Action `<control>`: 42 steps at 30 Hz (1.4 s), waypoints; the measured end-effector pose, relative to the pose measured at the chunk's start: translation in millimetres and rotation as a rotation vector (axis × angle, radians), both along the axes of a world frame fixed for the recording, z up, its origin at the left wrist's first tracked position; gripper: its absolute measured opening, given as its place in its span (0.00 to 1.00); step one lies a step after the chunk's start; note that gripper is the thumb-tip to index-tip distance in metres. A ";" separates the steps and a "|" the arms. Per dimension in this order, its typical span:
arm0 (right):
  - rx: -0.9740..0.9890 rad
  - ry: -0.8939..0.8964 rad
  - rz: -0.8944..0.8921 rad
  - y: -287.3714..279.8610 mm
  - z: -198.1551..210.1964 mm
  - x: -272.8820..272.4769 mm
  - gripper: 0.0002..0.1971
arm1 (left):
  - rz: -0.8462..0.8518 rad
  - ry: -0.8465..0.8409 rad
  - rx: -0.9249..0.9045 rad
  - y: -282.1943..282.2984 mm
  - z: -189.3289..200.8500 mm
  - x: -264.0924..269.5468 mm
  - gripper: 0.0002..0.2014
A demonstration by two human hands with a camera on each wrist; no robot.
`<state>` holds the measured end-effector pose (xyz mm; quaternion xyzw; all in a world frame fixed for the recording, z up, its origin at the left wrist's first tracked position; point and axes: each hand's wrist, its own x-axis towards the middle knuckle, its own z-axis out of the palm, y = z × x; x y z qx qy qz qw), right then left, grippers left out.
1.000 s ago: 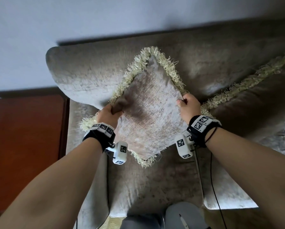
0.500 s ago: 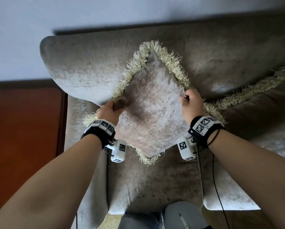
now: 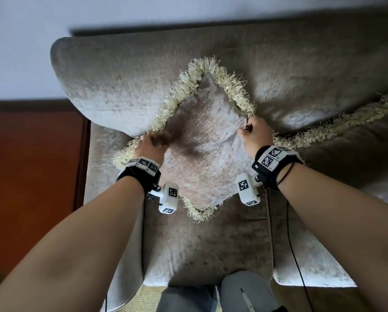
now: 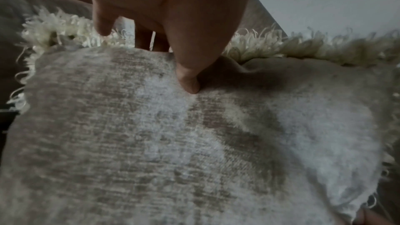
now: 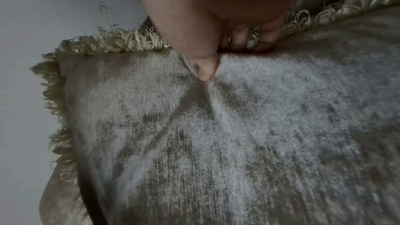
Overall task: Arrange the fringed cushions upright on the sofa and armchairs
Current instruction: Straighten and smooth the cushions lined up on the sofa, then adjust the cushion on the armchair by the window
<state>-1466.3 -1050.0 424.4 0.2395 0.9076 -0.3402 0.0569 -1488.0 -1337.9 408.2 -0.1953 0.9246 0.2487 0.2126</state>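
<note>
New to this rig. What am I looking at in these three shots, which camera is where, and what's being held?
No robot here: a person works with bare hands, wearing wrist bands with printed markers and small cameras. The head view looks down from the person's head. The other two look along each hand from the wrist. Both hands hold one fringed cushion, turned corner-up like a diamond against the sofa backrest. The left hand pinches its left edge, thumb pressed into the fabric. The right hand has the same grip on the right edge. A second cushion with the same fringe lies to the right.
</note>
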 end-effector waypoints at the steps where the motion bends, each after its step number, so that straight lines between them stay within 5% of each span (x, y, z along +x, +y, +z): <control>1: -0.004 0.010 -0.007 0.2 -1.6 1.4 0.10 | 0.017 0.008 0.004 1.0 -0.1 3.7 0.27; 11: -0.112 0.022 0.024 3.5 12.9 29.2 0.05 | 0.011 -0.028 0.024 -0.5 18.8 51.2 0.41; 30: -0.183 0.015 0.135 -31.9 111.0 94.2 0.25 | 0.057 0.072 0.042 -22.8 107.4 128.5 0.35; 36: -0.213 0.026 0.277 -114.1 148.7 119.4 0.24 | 0.178 0.157 0.074 -97.4 140.2 183.4 0.35; 42: -0.168 0.053 0.515 -264.6 168.6 177.6 0.28 | 0.405 0.179 -0.011 -235.4 158.1 307.5 0.33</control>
